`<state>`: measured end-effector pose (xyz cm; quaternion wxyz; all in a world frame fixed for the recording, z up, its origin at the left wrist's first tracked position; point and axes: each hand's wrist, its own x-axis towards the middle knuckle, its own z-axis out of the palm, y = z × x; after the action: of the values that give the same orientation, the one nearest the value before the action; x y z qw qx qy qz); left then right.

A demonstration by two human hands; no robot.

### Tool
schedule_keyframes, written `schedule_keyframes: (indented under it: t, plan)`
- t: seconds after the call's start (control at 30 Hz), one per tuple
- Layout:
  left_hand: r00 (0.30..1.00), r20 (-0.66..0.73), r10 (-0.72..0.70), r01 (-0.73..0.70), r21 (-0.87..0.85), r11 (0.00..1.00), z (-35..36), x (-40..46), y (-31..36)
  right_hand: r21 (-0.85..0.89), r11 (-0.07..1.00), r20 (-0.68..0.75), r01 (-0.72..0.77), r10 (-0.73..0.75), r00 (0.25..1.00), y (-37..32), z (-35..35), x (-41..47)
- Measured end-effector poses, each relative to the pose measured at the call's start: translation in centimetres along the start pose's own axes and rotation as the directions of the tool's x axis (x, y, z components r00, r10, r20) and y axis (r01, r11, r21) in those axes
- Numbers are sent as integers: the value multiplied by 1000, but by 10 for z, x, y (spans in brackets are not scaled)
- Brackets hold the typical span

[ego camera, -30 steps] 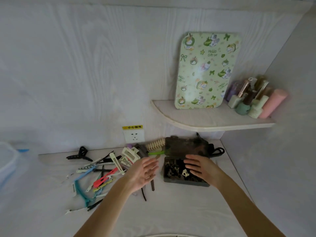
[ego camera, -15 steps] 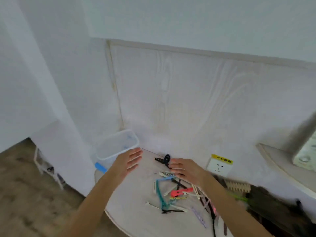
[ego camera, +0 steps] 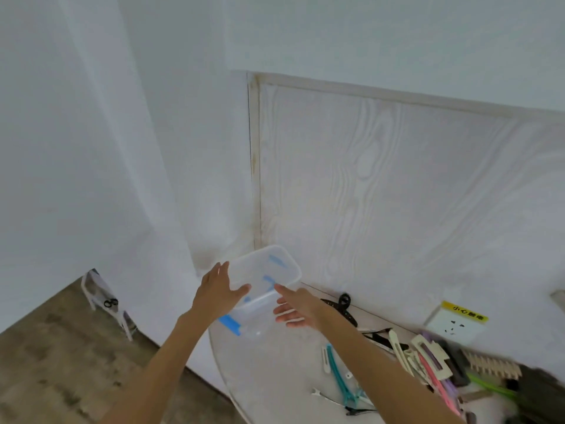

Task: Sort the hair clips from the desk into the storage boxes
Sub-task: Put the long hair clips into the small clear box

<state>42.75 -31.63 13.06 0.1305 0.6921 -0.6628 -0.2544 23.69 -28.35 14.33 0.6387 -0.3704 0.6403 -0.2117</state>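
Observation:
A clear plastic storage box [ego camera: 275,264] with blue latches [ego camera: 230,323] stands at the left end of the white desk [ego camera: 275,371], against the wall corner. My left hand [ego camera: 215,290] holds its near left corner, thumb over the rim and fingers along the outside. My right hand [ego camera: 295,304] reaches to the box's near right side with straight fingers, the index tip at the rim. Loose hair clips lie to the right: a teal clip [ego camera: 339,377], a black claw clip [ego camera: 344,301], and a pile of cream, pink and purple clips [ego camera: 428,359].
The desk's curved edge drops to a wooden floor [ego camera: 61,362] on the left, where a small white rack [ego camera: 104,298] stands. A wall socket [ego camera: 455,322] sits behind the clips. A wooden comb [ego camera: 489,365] and dark objects lie at the far right.
My view swung left from the dark box and shelf to the desk's left end. Both hands moved left; the left now holds the clear box and the right touches it.

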Motion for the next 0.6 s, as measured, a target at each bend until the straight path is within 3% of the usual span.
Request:
schedule_keyframes:
  t: [0.13, 0.33, 0.43, 0.6]
  plan:
    - [996, -70, 54, -61, -111, 992, 5, -10, 5, 246, 968, 33, 46, -55, 998, 11, -9, -6]
    - [930, -307, 203, -312, -364, 878, 18, -52, 40, 359, 926, -63, 117, -101, 993, 43, -54, -41]
    - [880, -353, 317, -429, -303, 851, 40, -81, 54, 349, 928, -50, 129, -119, 992, 72, -69, -61]
    - [870, -300, 391, -464, -229, 856, 76, -118, 28, 325, 945, 28, 39, -51, 998, 126, -63, -75]
